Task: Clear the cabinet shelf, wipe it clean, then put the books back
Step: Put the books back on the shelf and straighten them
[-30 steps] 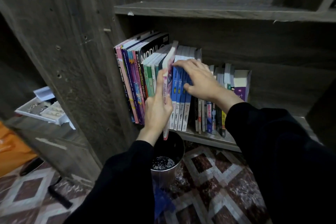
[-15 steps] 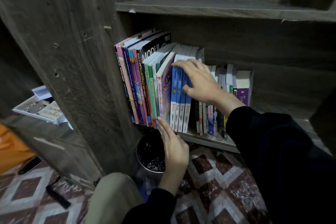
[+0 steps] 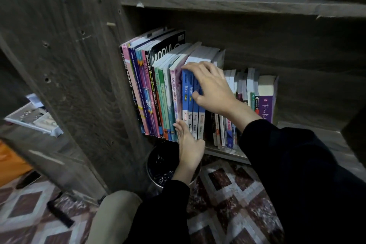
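Observation:
A row of books stands upright on the lower cabinet shelf [image 3: 223,153]. Tall colourful books [image 3: 142,93] fill the left end. A pink book [image 3: 176,95] stands beside several blue-spined books [image 3: 188,105]. Shorter books and a purple book [image 3: 266,107] follow on the right. My right hand [image 3: 213,87] lies flat across the tops and spines of the blue books, fingers spread. My left hand [image 3: 188,144] presses its fingertips against the bottom of the pink book's spine, holding nothing.
A round dark metal bin [image 3: 160,166] stands on the patterned floor [image 3: 233,194] just below the shelf's front edge. The grey wooden side panel [image 3: 79,85] rises at left. A white tray [image 3: 29,119] lies behind it. A bare upper shelf [image 3: 237,4] runs overhead.
The pink book, held in my left hand a second ago, now stands pushed into the row. My left hand let go, dropped, then rose to the book's lower spine. My right hand stayed.

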